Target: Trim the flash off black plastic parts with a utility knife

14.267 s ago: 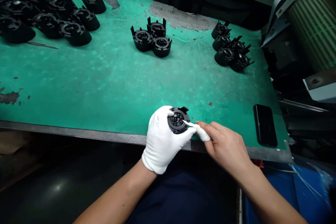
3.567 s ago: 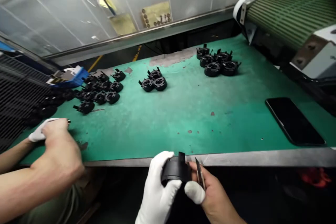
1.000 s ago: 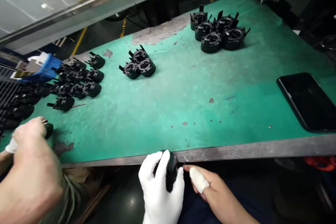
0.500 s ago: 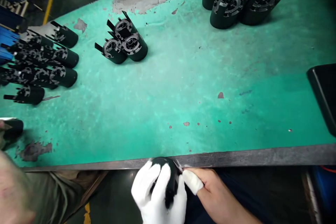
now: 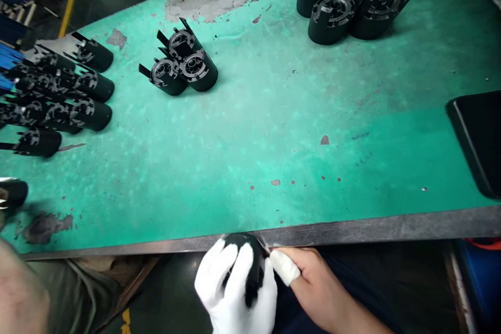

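My left hand (image 5: pixel 237 289), in a white glove, is wrapped round a black cylindrical plastic part (image 5: pixel 256 266) at the table's front edge. Its palm side and much of the part are hidden by the gloved fingers. Close beside it, my right hand (image 5: pixel 309 274) is bare but for a white cover on the thumb. Thumb and fingers pinch a thin, pale blade-like tool (image 5: pixel 264 244), whose tip touches the right side of the part's upper rim. Most of the tool's handle is hidden in the hand.
On the green table (image 5: pixel 242 141) stand three similar black parts (image 5: pixel 199 70), a larger group (image 5: pixel 332 18) at the back right and several more (image 5: pixel 90 112) at left. A dark flat object (image 5: pixel 479 141) lies at right. Another person's arm (image 5: pixel 21 292) is at lower left.
The view has shifted slightly, so the table's things sit a little further left. Both my hands keep the same hold on part and tool.
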The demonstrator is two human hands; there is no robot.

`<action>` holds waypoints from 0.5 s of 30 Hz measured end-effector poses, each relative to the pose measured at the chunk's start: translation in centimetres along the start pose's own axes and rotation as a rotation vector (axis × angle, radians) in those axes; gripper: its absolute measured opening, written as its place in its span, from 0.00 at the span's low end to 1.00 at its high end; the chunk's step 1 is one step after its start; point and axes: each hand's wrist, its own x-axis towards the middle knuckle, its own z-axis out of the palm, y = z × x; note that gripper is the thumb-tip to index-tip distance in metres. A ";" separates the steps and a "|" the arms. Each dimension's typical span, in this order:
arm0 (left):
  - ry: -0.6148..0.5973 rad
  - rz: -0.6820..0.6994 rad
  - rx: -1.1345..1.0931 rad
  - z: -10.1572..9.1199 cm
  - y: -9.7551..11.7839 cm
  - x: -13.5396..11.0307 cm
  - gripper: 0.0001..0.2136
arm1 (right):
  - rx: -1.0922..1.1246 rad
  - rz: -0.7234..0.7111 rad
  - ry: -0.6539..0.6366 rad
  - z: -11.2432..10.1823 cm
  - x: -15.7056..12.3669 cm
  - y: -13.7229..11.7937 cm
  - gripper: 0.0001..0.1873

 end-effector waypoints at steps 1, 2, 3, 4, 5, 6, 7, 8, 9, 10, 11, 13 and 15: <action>0.004 0.004 0.002 0.1 0.0 0.1 0.19 | -0.009 0.004 0.016 0.1 0.1 0.1 0.17; 0.010 0.009 0.005 0.1 0.0 0.1 0.19 | -0.008 0.004 0.025 0.1 0.1 0.1 0.18; 0.010 0.009 0.010 0.1 0.0 0.1 0.20 | 0.005 0.001 0.027 0.2 0.1 0.2 0.19; 0.008 0.007 0.014 0.2 0.0 0.1 0.20 | 0.026 -0.002 0.022 0.1 0.1 0.3 0.19; 0.008 0.006 0.017 0.2 0.0 0.1 0.20 | 0.050 -0.005 0.014 0.1 0.1 0.4 0.21; 0.011 0.003 0.017 0.2 0.0 0.1 0.20 | 0.073 -0.005 0.002 0.0 0.1 0.5 0.22; 0.016 0.002 0.017 0.2 0.0 0.1 0.19 | 0.089 -0.003 -0.011 -0.1 0.2 0.5 0.23; 0.015 -0.001 0.019 0.2 0.0 0.1 0.19 | 0.100 -0.001 -0.023 -0.3 0.2 0.5 0.23; 0.008 -0.002 0.021 0.2 0.0 0.1 0.19 | 0.104 -0.002 -0.034 -0.4 0.2 0.6 0.23; 0.004 -0.001 0.023 0.2 -0.1 0.0 0.20 | 0.105 -0.005 -0.041 -0.5 0.2 0.5 0.23; -0.001 0.000 0.027 0.1 -0.1 0.0 0.21 | 0.101 -0.007 -0.046 -0.5 0.3 0.5 0.23; -0.009 0.003 0.033 0.1 -0.2 0.0 0.21 | 0.082 -0.004 -0.044 -0.5 0.3 0.4 0.22; -0.004 0.012 0.034 0.2 -0.2 0.1 0.20 | 0.048 0.012 -0.025 -0.3 0.4 0.2 0.20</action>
